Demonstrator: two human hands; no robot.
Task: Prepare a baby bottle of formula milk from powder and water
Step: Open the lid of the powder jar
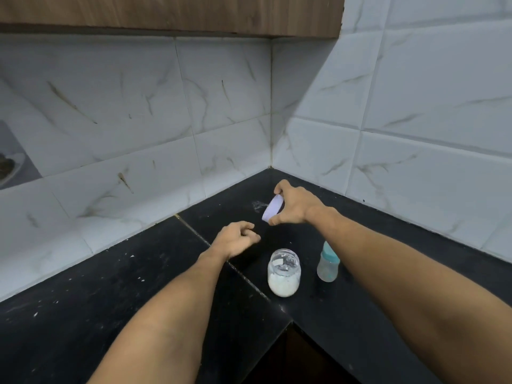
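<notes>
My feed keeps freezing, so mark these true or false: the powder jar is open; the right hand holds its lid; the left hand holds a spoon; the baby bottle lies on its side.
1. The jar of white powder is open: true.
2. The right hand holds the lid: true.
3. The left hand holds a spoon: false, it is empty, fingers loosely curled.
4. The baby bottle lies on its side: false, it stands upright on the black counter.

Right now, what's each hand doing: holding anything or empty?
Left hand: empty, fingers loosely curled above the counter.
Right hand: closed on the white jar lid, held tilted above the counter.
</notes>
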